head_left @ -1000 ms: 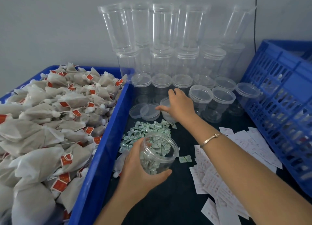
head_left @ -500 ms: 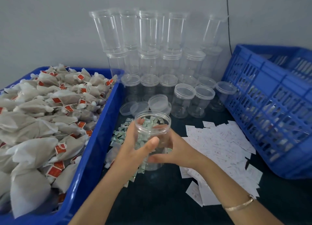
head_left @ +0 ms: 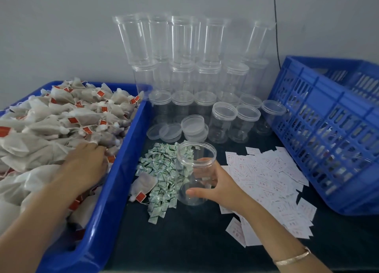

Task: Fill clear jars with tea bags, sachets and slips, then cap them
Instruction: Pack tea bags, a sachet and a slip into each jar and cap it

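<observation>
The left hand (head_left: pixel 86 164) reaches palm down into the blue bin (head_left: pixel 114 190) along the desk's left edge. Its fingertips are buried among the tea bags (head_left: pixel 61 125), so I cannot tell whether it grips one or only rests there. The right hand (head_left: pixel 217 183) grips a clear jar (head_left: pixel 194 170) near the middle of the desk, with the thumb across the near wall and the fingers wrapped behind. A thin bracelet (head_left: pixel 293 258) sits on that wrist.

The jar is uncapped, mouth up, and its lower half looks clear. Whether its base touches the desk is hard to tell. The bin is heaped with pale tea bags with red tags, and one stray tea bag (head_left: pixel 143 184) lies on the desk just beside the bin's wall. Green-and-white sachets (head_left: pixel 162 176) are piled just left of the held jar, and some show through its wall. White slips (head_left: pixel 266 180) are scattered to its right, some under the right forearm. Behind the sachets lie loose lids (head_left: pixel 170 132), then capped jars (head_left: pixel 224 121), then taller stacked jars (head_left: pixel 180 53) along the back edge.

A blue slatted crate (head_left: pixel 328 129) stands at the right edge. The desk (head_left: pixel 184 242) is dark, the wall (head_left: pixel 61 36) is plain grey, and a thin black cable (head_left: pixel 276 26) runs down it.
</observation>
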A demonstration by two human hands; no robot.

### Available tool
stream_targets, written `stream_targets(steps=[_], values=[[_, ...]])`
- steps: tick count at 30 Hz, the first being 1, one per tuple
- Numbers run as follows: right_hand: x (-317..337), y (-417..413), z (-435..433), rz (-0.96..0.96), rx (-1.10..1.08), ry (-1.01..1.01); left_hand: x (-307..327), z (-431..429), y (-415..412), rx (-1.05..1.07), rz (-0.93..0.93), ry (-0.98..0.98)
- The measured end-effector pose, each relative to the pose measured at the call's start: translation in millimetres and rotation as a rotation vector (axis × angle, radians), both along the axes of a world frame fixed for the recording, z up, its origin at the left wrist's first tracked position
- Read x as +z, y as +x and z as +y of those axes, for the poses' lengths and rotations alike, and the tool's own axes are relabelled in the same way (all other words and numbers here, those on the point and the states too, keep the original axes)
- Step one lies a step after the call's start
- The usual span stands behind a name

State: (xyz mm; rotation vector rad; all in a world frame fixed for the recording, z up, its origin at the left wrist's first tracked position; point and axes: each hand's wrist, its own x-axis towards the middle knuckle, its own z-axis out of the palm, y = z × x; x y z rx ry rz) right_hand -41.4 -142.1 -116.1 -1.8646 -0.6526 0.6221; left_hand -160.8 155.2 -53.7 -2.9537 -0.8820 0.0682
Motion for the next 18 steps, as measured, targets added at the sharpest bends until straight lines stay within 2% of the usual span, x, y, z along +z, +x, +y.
stream_targets(steps=[4,8,10,12,18], values=[[-4.2,-2.4,-0.7,0.004,-0.001,-0.012,-4.1,-1.7,8.5,0.015,0.098,0.173],[-10.4,-2.6,-4.9,0.005,0.010,-0.016,-3.4,0.8,11.5,0.109,-0.043,0.202],[-14.2,-3.6,-7.7,0.012,0.023,-0.020,1.4,2.5,5.6,0.140,0.063,0.342],[-16.0,-5.6,-9.3,0.012,0.028,-0.018,4.2,4.5,2.0,0.149,0.084,0.398],[-21.0,-11.9,-10.6,-0.005,0.045,-0.036,7.3,18.4,3.6,0.145,-0.071,0.287]])
